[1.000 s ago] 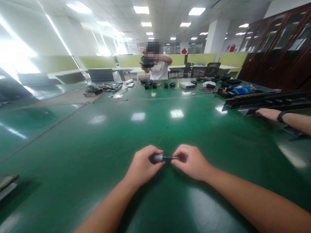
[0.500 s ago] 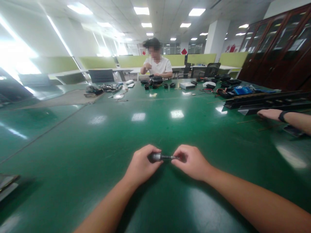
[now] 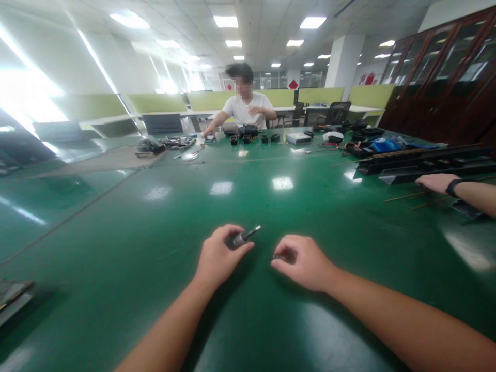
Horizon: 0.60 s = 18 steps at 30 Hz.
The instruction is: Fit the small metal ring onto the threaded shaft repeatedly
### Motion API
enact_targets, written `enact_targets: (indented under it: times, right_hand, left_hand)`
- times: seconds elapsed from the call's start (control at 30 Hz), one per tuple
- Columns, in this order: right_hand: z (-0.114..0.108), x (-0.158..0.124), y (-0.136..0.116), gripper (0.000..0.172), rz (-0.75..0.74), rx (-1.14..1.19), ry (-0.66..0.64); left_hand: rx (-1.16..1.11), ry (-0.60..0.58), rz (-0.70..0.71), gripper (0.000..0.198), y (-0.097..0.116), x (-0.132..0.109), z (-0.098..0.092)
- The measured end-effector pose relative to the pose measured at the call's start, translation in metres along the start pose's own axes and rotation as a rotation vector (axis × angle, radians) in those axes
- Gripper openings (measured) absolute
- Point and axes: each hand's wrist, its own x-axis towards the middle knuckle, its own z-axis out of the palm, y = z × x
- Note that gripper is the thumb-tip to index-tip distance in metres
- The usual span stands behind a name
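Note:
My left hand (image 3: pixel 220 254) is closed around a small silver cylinder with a thin dark shaft (image 3: pixel 241 238), perhaps a motor. Its shaft points up and to the right and ends in a bright tip. Across a short gap, my right hand (image 3: pixel 304 262) has its thumb and fingers curled round a small dark metal piece (image 3: pixel 278 257). Most of that piece is hidden by the fingers, so its kind is unclear. Both hands are just above the green tabletop (image 3: pixel 248 201), and the two parts are apart.
Across the table sits a person in a white shirt (image 3: pixel 256 106), among black parts (image 3: pixel 248 133) and a white box (image 3: pixel 298 138). Another person's hand (image 3: pixel 436 182) rests near long black rails (image 3: pixel 422 160) and thin rods (image 3: pixel 403 197). A flat stack (image 3: pixel 15 297) lies at the left edge.
The shaft has come away from the piece in my right hand. My left hand has moved slightly left and tilted the cylinder upward. The person opposite has reached toward the table's left side.

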Motion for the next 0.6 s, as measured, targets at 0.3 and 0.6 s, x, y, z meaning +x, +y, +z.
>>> enact_targets:
  times: [0.3, 0.6]
  right_hand:
    - [0.000, 0.000, 0.001, 0.007, -0.016, 0.015, -0.031]
    - [0.002, 0.001, -0.001, 0.007, -0.044, 0.031, -0.031]
  left_hand:
    - [-0.180, 0.031, 0.004, 0.034, -0.004, 0.003, 0.004]
    - [-0.216, 0.005, -0.097, 0.037, 0.006, -0.006, -0.017]
